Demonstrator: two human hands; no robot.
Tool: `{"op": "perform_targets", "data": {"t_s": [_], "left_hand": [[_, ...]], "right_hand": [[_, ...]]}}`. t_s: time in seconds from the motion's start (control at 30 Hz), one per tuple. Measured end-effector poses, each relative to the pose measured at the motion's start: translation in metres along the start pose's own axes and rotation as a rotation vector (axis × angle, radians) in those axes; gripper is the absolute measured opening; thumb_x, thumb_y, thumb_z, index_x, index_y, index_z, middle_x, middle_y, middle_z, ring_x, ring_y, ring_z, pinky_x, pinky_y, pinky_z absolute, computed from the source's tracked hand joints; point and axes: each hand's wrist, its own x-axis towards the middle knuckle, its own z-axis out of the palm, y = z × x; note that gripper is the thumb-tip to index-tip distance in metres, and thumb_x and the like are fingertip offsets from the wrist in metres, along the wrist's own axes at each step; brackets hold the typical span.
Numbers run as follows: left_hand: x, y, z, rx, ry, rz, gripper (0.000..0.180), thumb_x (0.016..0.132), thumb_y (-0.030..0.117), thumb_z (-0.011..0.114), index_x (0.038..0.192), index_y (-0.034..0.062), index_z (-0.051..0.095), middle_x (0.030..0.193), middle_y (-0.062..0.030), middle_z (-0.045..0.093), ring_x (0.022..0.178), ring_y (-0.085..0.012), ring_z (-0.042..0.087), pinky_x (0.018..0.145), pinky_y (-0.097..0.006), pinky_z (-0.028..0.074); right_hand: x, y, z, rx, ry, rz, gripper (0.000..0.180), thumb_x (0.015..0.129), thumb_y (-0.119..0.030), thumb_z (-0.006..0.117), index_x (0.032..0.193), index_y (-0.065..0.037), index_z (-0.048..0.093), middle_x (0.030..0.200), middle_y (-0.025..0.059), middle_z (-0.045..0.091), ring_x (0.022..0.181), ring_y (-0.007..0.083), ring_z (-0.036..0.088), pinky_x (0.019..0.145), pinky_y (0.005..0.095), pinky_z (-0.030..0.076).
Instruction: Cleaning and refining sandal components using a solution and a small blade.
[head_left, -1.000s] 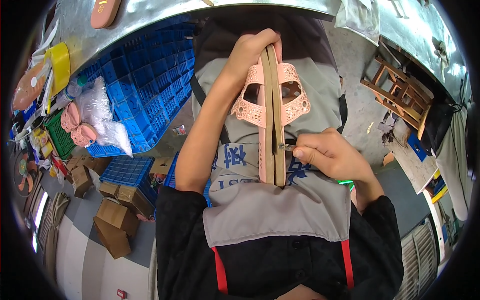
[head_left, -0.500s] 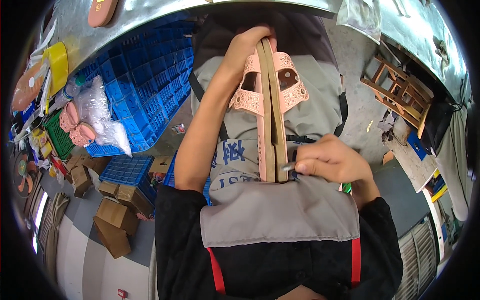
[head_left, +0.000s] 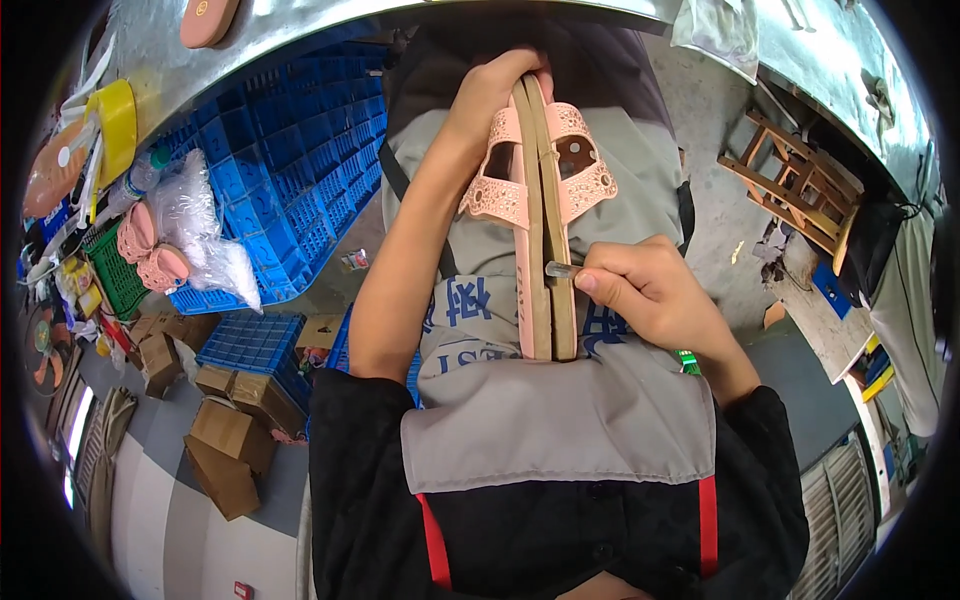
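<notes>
A pair of pink sandals with decorated straps rests on edge across my lap, their tan soles pressed together and the straps facing outward. My left hand wraps around the far end of the pair. In my right hand is a small grey flat-tipped tool, pinched between thumb and fingers. Its tip touches or lies just over the sole edges, around the middle of the pair. I cannot tell the tool's exact kind. Under the sandals spreads a grey apron with blue lettering.
A metal table runs along the far side, with a pink sole on it. At left are blue crates, another pair of pink sandals, a plastic bag and cardboard boxes. A wooden stool stands at right.
My right hand has moved away from me along the soles, taking the tool from their near end to about the middle. My left hand and the sandals stay nearly still.
</notes>
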Motion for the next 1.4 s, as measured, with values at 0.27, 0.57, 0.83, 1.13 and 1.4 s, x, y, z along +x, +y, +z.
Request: {"op": "perform_targets", "data": {"t_s": [0.27, 0.57, 0.83, 1.13, 1.4], "left_hand": [[-0.003, 0.003, 0.006, 0.034, 0.001, 0.022, 0.034, 0.096, 0.024, 0.050, 0.072, 0.0029, 0.062, 0.066, -0.0073, 0.061, 0.059, -0.0136, 0.057, 0.060, -0.028, 0.047], [0.000, -0.001, -0.005, 0.009, -0.053, 0.045, 0.032, 0.098, 0.022, 0.049, 0.078, 0.0034, 0.064, 0.070, -0.0039, 0.062, 0.063, -0.0107, 0.058, 0.062, -0.026, 0.047], [0.003, 0.002, -0.005, -0.003, -0.038, 0.088, 0.030, 0.099, 0.020, 0.048, 0.078, 0.0043, 0.062, 0.071, -0.0032, 0.061, 0.064, -0.0106, 0.057, 0.065, -0.026, 0.046], [0.004, 0.001, -0.010, -0.048, -0.067, 0.048, 0.030, 0.099, 0.019, 0.047, 0.078, 0.0041, 0.062, 0.072, -0.0034, 0.061, 0.064, -0.0106, 0.057, 0.064, -0.026, 0.047], [0.009, 0.005, -0.003, 0.013, 0.010, 0.101, 0.038, 0.100, 0.021, 0.046, 0.070, 0.0015, 0.058, 0.059, -0.0091, 0.057, 0.046, -0.0177, 0.056, 0.047, -0.030, 0.049]], "right_hand": [[-0.010, 0.000, -0.004, 0.036, -0.082, 0.082, 0.035, 0.100, -0.021, 0.060, 0.075, 0.000, 0.051, 0.056, 0.0133, 0.036, 0.052, 0.0227, 0.028, 0.050, 0.0369, 0.030], [-0.021, -0.006, -0.007, -0.182, -0.341, -0.068, 0.029, 0.098, -0.024, 0.062, 0.076, -0.006, 0.057, 0.059, 0.0161, 0.050, 0.054, 0.0336, 0.052, 0.051, 0.0393, 0.036], [-0.001, -0.009, -0.013, 0.014, -0.030, -0.008, 0.028, 0.098, -0.020, 0.062, 0.078, -0.002, 0.057, 0.058, 0.0140, 0.047, 0.051, 0.0318, 0.045, 0.051, 0.0385, 0.037], [-0.005, 0.002, -0.005, 0.006, -0.129, -0.081, 0.027, 0.098, -0.018, 0.061, 0.078, -0.002, 0.057, 0.058, 0.0141, 0.049, 0.051, 0.0335, 0.048, 0.051, 0.0390, 0.037], [-0.011, 0.002, -0.011, -0.033, -0.116, -0.092, 0.028, 0.098, -0.019, 0.061, 0.076, -0.002, 0.056, 0.056, 0.0135, 0.047, 0.050, 0.0339, 0.047, 0.050, 0.0399, 0.035]]}}
